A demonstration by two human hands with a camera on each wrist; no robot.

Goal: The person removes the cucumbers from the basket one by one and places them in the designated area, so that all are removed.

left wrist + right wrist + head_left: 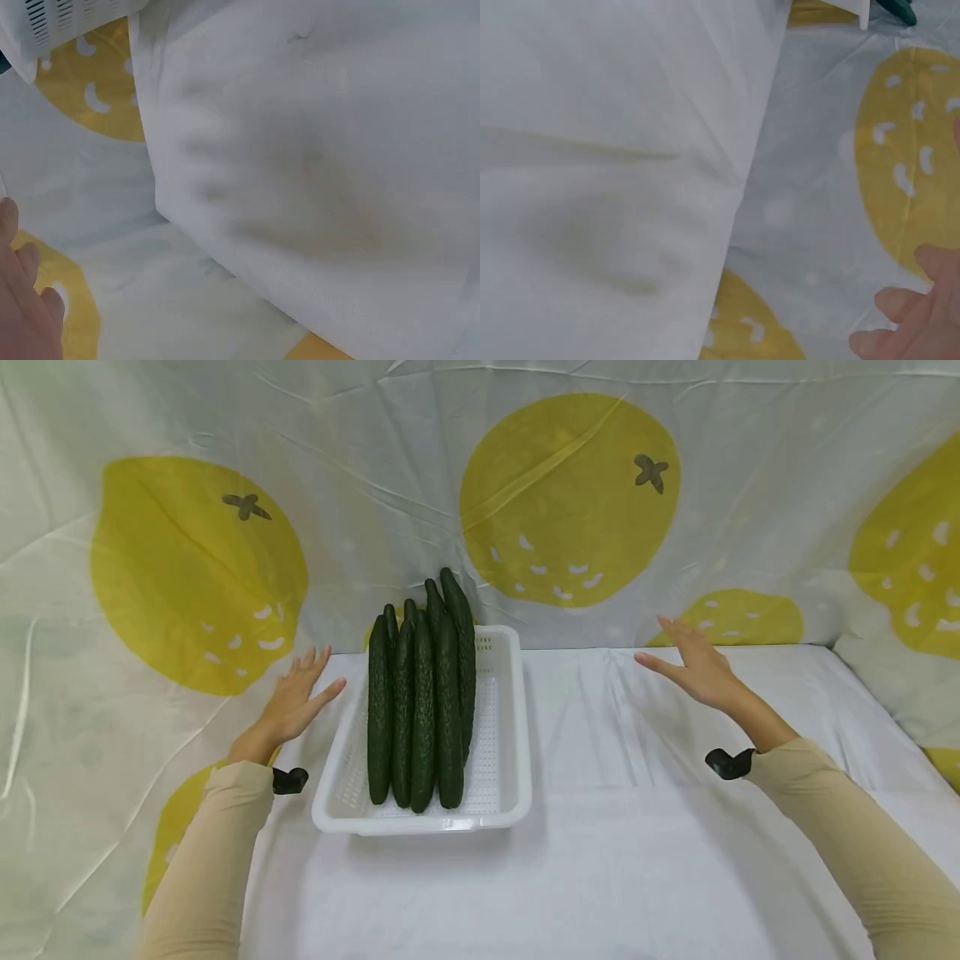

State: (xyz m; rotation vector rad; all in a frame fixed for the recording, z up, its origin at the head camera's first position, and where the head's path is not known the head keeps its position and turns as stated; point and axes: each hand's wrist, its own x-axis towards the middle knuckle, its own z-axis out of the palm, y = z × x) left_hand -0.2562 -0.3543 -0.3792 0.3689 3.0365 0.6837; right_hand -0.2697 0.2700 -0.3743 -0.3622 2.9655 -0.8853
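Left grip (291, 703) and right grip (701, 671) are spread wide; long, dark green, bumpy cucumbers (423, 718) lie bunched lengthwise in a white perforated basket (431, 824), some tips past its far rim.

I am in a makeshift, cloth-screened spot; whether it stands in a home, a lab or a workshop I cannot tell. Pale fabric (375, 452) printed with big yellow lemons (570, 502) hangs far, left and right around my white-draped surface (622, 860).
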